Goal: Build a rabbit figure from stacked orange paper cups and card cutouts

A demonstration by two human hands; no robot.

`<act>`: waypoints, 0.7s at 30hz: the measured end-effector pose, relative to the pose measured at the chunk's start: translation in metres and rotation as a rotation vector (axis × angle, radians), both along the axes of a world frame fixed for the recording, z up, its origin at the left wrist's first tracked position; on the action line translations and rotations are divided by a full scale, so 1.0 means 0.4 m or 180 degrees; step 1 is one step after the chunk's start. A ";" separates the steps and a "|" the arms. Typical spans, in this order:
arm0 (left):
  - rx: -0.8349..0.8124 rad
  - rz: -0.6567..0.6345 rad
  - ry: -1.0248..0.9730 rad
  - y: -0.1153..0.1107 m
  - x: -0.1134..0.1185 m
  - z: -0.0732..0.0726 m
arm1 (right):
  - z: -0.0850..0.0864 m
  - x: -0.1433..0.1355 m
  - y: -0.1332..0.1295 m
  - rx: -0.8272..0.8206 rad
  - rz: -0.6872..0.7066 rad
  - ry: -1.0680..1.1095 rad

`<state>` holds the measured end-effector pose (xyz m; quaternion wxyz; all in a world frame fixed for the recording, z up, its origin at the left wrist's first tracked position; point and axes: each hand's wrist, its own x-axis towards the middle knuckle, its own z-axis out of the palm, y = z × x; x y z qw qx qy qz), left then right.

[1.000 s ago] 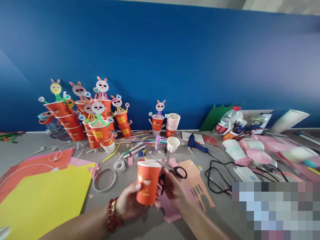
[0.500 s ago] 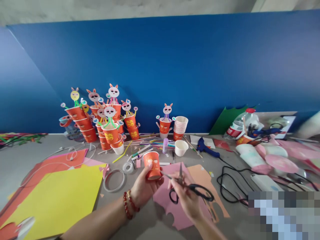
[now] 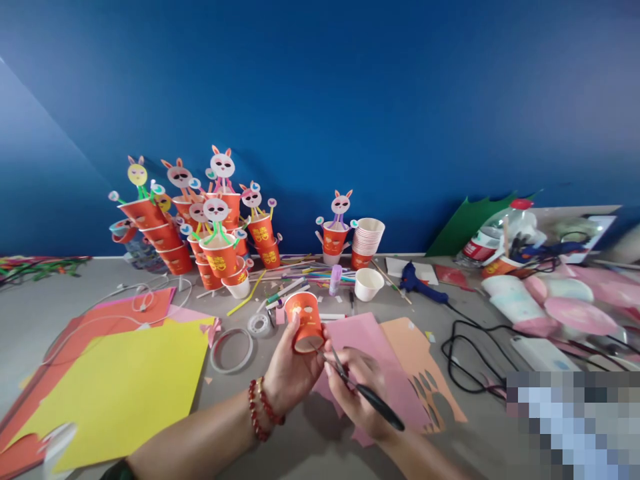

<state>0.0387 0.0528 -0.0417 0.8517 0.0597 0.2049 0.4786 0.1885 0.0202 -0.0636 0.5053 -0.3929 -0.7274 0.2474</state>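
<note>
My left hand [image 3: 295, 363] is wrapped round a red paper cup [image 3: 304, 320], which is tilted with its base toward me. In my right hand [image 3: 357, 387] is a pair of scissors [image 3: 375, 403] with black handles. A scissor point meets the cup's base; whether it has gone through I cannot tell. Below my hands lies a sheet of pink paper [image 3: 400, 380] with cut edges. Just beyond the cup are a purple glue stick [image 3: 335, 280] and a white paper cup [image 3: 369, 285].
Red cups with rabbit faces [image 3: 220, 257] stand stacked at the back left. Yellow paper [image 3: 135, 387] and a tape roll [image 3: 231, 351] lie left. A stack of cups [image 3: 369, 237], a blue glue gun [image 3: 420, 283] and its black cable [image 3: 455, 360] are to the right.
The scissors have turned in my right hand, and their point has moved from beside the cup to its base. My left hand has tipped the cup's base more toward me.
</note>
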 end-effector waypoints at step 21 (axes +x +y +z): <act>-0.0253 0.0121 0.0174 -0.011 0.015 0.022 | 0.022 -0.007 -0.009 -0.0035 0.0159 -0.0152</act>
